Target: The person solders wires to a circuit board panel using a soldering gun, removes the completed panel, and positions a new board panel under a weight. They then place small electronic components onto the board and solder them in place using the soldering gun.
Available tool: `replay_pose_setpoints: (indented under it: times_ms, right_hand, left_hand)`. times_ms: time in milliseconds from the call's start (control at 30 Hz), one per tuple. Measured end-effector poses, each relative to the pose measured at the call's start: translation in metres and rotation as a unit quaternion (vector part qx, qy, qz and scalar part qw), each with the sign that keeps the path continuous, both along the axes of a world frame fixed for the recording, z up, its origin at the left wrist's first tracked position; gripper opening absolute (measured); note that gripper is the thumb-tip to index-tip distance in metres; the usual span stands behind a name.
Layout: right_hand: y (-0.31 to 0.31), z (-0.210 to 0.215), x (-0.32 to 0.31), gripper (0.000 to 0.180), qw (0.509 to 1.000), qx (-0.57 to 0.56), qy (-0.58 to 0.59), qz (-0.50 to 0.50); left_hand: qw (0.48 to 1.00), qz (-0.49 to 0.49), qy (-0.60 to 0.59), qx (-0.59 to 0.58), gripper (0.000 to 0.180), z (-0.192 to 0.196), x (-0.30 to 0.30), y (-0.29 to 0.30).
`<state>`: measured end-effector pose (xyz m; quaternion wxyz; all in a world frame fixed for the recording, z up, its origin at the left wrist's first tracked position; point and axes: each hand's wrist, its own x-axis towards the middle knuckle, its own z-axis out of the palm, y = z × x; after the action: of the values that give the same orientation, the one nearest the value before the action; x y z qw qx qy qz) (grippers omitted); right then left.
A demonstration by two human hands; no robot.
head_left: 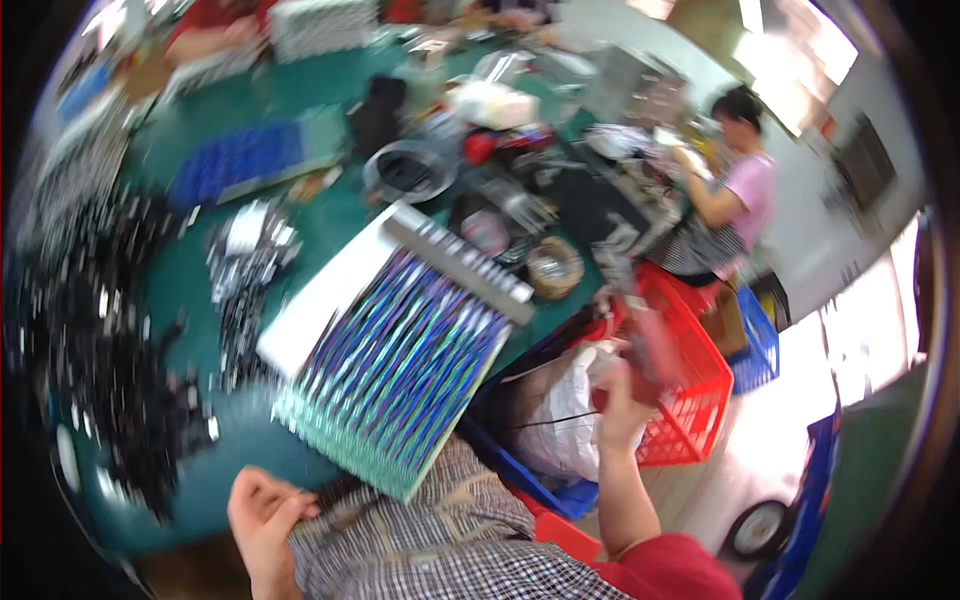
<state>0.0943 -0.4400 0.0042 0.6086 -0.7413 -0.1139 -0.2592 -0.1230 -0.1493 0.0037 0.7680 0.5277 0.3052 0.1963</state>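
My left hand point(265, 515) is at the table's near edge beside my checked apron point(450, 545), fingers curled and thumb pressed in; whatever is at its fingertips is too small to make out. Up on the right, my right hand point(622, 405) grips a red object point(650, 350), smeared by motion, possibly a tool, above a white bag point(572, 420). Between the hands a white board point(335, 285) lies tilted on the table edge. It carries a dense row of slim blue-purple strands point(400, 345) with pale green ends and a grey strip point(455, 265) across the top.
Black parts point(110, 370) are heaped at the left of the green table point(240, 425), beside a smaller black-and-silver pile point(250, 270). Tape rolls point(553, 268) sit beyond the board. A red crate point(690, 380) stands at the right. A person in pink point(745, 195) works farther back.
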Motion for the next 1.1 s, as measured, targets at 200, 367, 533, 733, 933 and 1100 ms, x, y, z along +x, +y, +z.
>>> replay_pose_setpoints:
  times_ms: [200, 367, 533, 733, 933, 1100]
  right_hand:
    - [-0.029, -0.012, -0.063, 0.032, 0.989, 0.091, 0.038, 0.114]
    - [-0.037, -0.024, -0.106, 0.047, 0.968, 0.064, 0.094, 0.223]
    - [-0.041, -0.02, -0.125, 0.069, 0.963, 0.02, 0.197, 0.181]
    - [-0.043, -0.001, -0.127, 0.058, 0.856, 0.023, 0.398, 0.328]
    - [-0.046, -0.002, -0.123, 0.068, 0.82, -0.03, 0.462, 0.337]
    - [-0.054, -0.007, -0.113, 0.043, 0.807, -0.151, 0.41, 0.398]
  left_hand:
    - [0.984, -0.118, 0.02, -0.134, 0.019, -0.006, 0.002, -0.052]
    - [0.994, -0.06, 0.032, -0.08, 0.019, -0.005, 0.011, -0.069]
    - [0.993, -0.066, 0.072, -0.072, 0.026, -0.002, 0.017, -0.072]
    - [0.993, -0.051, 0.099, -0.049, 0.033, -0.007, 0.025, -0.073]
    - [0.994, -0.039, 0.084, -0.053, 0.032, -0.01, 0.026, -0.075]
    - [0.994, -0.043, 0.099, -0.031, 0.032, -0.01, 0.028, -0.076]
